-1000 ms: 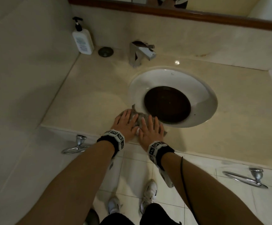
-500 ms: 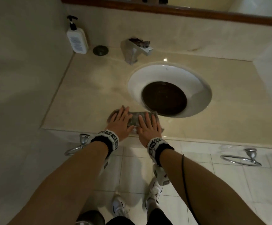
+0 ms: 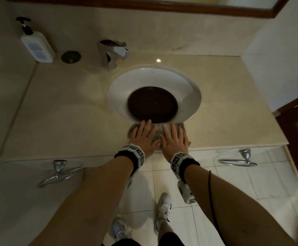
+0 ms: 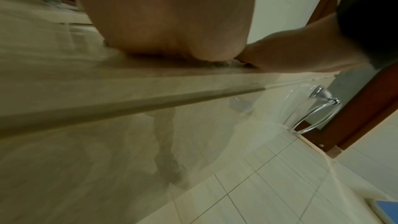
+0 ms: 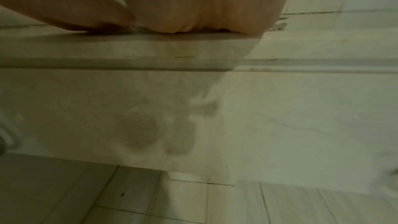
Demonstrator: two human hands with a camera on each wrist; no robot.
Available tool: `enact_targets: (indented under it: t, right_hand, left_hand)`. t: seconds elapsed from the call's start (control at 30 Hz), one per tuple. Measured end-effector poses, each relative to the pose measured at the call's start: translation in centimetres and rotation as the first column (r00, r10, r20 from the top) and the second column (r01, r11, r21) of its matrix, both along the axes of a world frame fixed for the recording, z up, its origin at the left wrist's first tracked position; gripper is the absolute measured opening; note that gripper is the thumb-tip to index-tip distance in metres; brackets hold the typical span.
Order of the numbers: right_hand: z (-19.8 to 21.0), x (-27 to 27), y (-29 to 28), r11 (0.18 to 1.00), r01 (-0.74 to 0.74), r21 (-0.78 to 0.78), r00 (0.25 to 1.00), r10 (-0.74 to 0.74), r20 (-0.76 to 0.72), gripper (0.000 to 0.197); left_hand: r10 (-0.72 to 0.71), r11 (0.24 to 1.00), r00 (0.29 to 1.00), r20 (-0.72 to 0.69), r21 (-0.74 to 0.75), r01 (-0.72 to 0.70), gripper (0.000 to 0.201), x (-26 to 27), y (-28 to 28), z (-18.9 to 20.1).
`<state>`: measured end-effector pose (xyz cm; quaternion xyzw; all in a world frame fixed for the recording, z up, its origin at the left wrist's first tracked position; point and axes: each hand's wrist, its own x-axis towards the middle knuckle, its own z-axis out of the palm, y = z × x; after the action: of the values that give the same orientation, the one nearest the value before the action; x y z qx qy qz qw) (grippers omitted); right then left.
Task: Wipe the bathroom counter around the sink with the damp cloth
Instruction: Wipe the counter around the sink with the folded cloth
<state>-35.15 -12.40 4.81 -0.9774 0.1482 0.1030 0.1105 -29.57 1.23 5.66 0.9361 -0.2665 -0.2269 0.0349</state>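
Observation:
A grey damp cloth (image 3: pixel 159 133) lies flat on the beige counter (image 3: pixel 64 121), on the narrow strip between the round white sink (image 3: pixel 155 79) and the counter's front edge. My left hand (image 3: pixel 143 134) presses its left half with straight fingers. Beside it, my right hand (image 3: pixel 175 137) presses the right half the same way. The fingertips of both hands reach the sink's near rim. In the wrist views only the heels of my left hand (image 4: pixel 172 28) and right hand (image 5: pixel 202 6) show at the counter's edge (image 4: pixel 150 81), with a sliver of cloth (image 5: pixel 138 27) under them.
A chrome tap (image 3: pixel 113 52) stands behind the sink. A white pump bottle (image 3: pixel 36 45) and a dark round plug (image 3: pixel 71 56) sit at the back left. Towel rings (image 3: pixel 60 173) (image 3: pixel 239 159) hang below the front edge. A dark wooden door frame (image 3: pixel 295 132) is at the right.
Both hands have slid the cloth to the right along the counter's front strip, from left of the sink to directly in front of it.

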Motion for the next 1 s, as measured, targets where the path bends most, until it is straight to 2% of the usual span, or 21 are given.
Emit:
enact_targets:
  t: [0.27, 0.47, 0.57, 0.67, 0.83, 1.0]
  right_hand:
    - [-0.5, -0.3, -10.2, 0.997, 0.069, -0.016, 0.998, -0.069, 0.012, 0.054]
    - [-0.7, 0.4, -15.2, 0.999, 0.039, 0.002, 0.998, -0.039, 0.047, 0.053]
    - [-0.5, 1.2, -15.4, 0.999, 0.033, -0.007, 0.998, -0.033, 0.049, 0.062]
    - [-0.6, 1.9, -15.0, 0.996, 0.090, -0.006, 0.995, -0.090, 0.036, 0.057]
    - [-0.7, 1.9, -14.4, 0.996, 0.082, -0.031, 0.997, -0.081, 0.016, 0.056]
    - [-0.3, 0.4, -14.2, 0.996, 0.059, -0.068, 0.998, -0.057, 0.022, 0.055]
  left_hand:
    - [-0.075, 0.997, 0.997, 0.006, -0.011, 0.075, 0.063, 0.5, -10.4, 0.2]
    - [0.050, 0.992, 0.999, -0.006, -0.113, -0.051, 0.055, 1.6, -15.8, 0.3]
    - [0.148, 0.981, 0.988, -0.048, -0.118, -0.153, 0.061, 2.2, -16.5, 0.2]
    - [0.174, 0.980, 0.984, -0.046, -0.085, -0.177, 0.067, 2.5, -16.2, 0.1]
    - [0.104, 0.991, 0.992, -0.072, -0.072, -0.110, 0.064, 2.0, -15.6, 0.2]
    - [-0.044, 0.998, 0.998, -0.045, -0.045, 0.042, 0.065, 1.7, -14.8, 0.3]
